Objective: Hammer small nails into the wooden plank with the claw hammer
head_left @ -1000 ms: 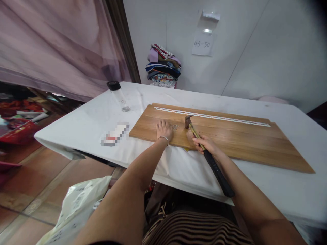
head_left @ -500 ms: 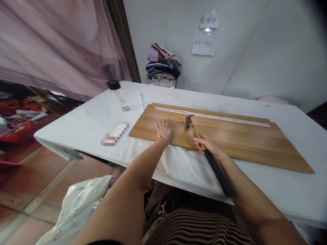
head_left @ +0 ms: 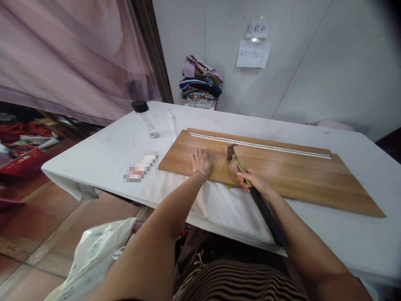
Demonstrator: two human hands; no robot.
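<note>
Nails point(head_left: 214, 158) beside left hand point(head_left: 201, 162) on board point(head_left: 307, 177); bottle point(head_left: 146, 120), cloth pile point(head_left: 202, 83) beyond.

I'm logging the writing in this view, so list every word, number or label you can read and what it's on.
"45-50": handwritten on the lower paper sheet on the wall.
"钉钉子": handwritten on the upper paper sheet, slightly blurred.
Too small to read: marks on the clear bottle and the white strips on the wooden board.
Too blurred to read: print on the plastic bag.
Pixelated, unreadable: the item near the bottle.
</note>
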